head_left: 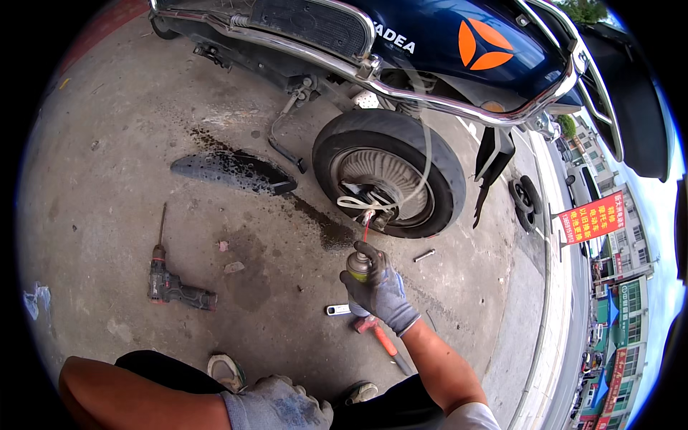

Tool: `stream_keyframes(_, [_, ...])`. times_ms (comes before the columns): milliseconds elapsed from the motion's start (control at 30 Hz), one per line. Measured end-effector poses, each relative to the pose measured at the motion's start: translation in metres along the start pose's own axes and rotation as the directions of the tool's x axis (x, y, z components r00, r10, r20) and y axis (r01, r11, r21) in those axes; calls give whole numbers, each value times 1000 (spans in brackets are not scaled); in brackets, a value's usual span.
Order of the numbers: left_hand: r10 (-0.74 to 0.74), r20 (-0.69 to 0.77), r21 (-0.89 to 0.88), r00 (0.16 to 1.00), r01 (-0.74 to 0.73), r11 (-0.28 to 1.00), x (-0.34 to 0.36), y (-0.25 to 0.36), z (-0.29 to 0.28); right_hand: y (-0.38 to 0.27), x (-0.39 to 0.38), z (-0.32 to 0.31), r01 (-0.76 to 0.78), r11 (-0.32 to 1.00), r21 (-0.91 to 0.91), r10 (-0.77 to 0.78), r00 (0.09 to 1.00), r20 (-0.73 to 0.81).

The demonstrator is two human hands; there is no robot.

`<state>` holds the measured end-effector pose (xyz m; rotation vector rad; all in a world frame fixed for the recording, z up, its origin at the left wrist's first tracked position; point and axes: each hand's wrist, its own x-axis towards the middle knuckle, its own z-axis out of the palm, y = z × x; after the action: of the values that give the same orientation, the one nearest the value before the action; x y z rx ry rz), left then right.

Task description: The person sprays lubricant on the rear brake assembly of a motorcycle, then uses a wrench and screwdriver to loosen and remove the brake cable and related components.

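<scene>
Nearest the lens, the gloved left hand [276, 405] rests on the person's bent knee, fingers loosely curled and holding nothing, likely as a brace while crouching. Further out, the gloved right hand [378, 290] is closed around a spray can [358, 266], index finger on top, its thin red straw [367, 228] aimed at the axle of the scooter's rear wheel [390, 179]. On the concrete floor [107, 143] lie a cordless drill [175, 287], a red-handled hammer [380, 337], a small wrench [337, 309] and a removed black mudguard [233, 172].
</scene>
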<state>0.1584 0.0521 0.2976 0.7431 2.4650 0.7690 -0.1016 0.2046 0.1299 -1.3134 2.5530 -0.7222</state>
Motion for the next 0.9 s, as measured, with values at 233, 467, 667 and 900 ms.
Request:
stream_keyframes(233, [12, -29, -7, 1000, -12, 1000, -1, 0, 0, -7, 1, -2, -28, 999, -15, 27, 999, -34])
stream_keyframes(467, [38, 9, 0, 999, -38, 999, 2, -3, 6, -4, 0, -3, -18, 1000, -26, 18, 1000, 10])
stream_keyframes(667, [2, -36, -10, 999, -2, 1000, 0, 0, 4, -1, 0, -3, 9, 1000, -4, -9, 1000, -8])
stream_keyframes(900, [5, -48, -11, 999, -6, 1000, -1, 0, 4, -6, 1, -3, -32, 999, -9, 33, 999, 5])
